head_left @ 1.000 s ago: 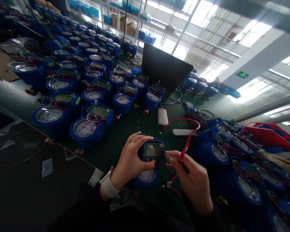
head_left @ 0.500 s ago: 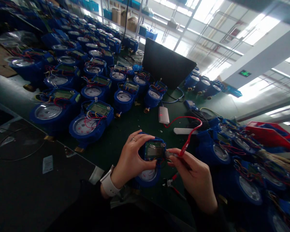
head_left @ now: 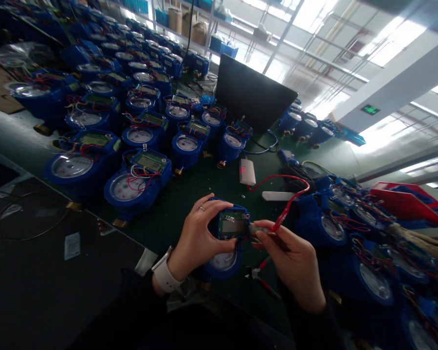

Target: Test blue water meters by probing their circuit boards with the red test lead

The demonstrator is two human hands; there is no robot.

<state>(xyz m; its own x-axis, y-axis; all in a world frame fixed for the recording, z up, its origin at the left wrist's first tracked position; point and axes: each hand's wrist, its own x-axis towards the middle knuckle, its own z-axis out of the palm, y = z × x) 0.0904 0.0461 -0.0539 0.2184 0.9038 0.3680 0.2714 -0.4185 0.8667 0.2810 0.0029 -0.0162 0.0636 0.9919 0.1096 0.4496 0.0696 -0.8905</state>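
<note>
In front of me is a blue water meter (head_left: 224, 260) with a round clear dial and a green circuit board with a small display (head_left: 233, 226). My left hand (head_left: 197, 238) is closed around the housing of that display, thumb along its lower edge. Between thumb and fingers, my right hand (head_left: 290, 260) pinches a grey connector (head_left: 258, 230) against the right side of the board. A red cable (head_left: 286, 206) runs from the connector to a small white box (head_left: 246, 171) with red lights. Where the connector meets the board is partly hidden by my fingers.
Red-handled cutters (head_left: 257, 274) lie beside the meter, below my right hand. Rows of blue water meters (head_left: 136, 187) stand at left, with more (head_left: 332, 228) at right. A white flat strip (head_left: 277, 196) lies ahead, and a dark screen (head_left: 255, 95) stands behind.
The digits on the held meter's display have faded from view, and the white box shows more red light. Both hands keep nearly the same position and hold.
</note>
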